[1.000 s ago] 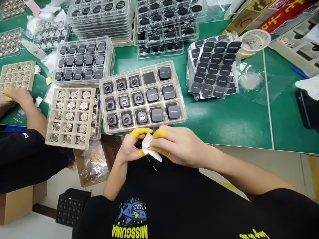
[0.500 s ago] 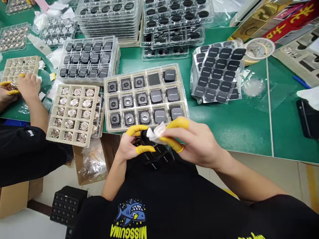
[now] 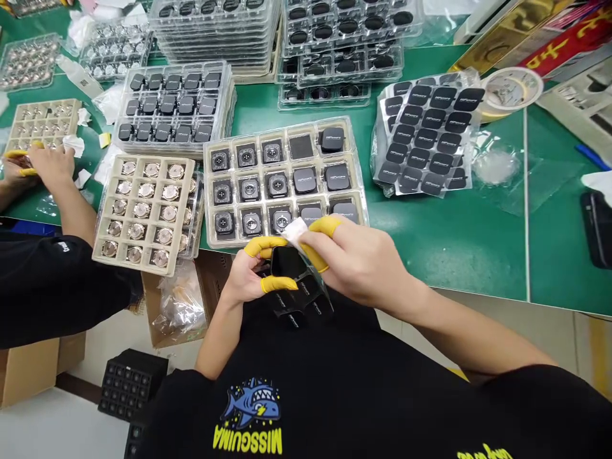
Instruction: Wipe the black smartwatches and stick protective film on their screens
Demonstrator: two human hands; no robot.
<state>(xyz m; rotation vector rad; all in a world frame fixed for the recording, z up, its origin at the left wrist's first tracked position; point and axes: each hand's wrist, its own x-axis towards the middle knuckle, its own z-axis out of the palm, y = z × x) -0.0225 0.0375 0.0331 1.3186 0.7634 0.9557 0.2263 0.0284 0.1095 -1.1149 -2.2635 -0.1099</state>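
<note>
My left hand [image 3: 251, 271], with yellow finger cots on thumb and fingers, grips a black square watch [image 3: 285, 260] by its edge, its glossy face tilted up. Pinched in my right hand [image 3: 363, 261], also with yellow cots, is a crumpled white wipe [image 3: 295, 231], just above the watch's upper edge. Under the watch, near my lap, is a dark sheet of printed stickers [image 3: 308, 299]; whether my left fingers also touch it I cannot tell. Beyond my hands lies a beige compartment tray [image 3: 285, 127] of square watches, some back up and some under black printed covers.
To the left, a tray of round watches [image 3: 146, 191] overlaps another. Stacked clear trays [image 3: 215, 38] stand behind. Sticker sheets [image 3: 428, 140] and a tape roll [image 3: 511, 92] lie right. Another person's hands [image 3: 50, 166] work at far left. An open carton [image 3: 153, 312] sits below the table edge.
My right hand with the wipe has moved slightly up and left, uncovering more of the black watch face. My left hand keeps its hold. The view has shifted slightly.
</note>
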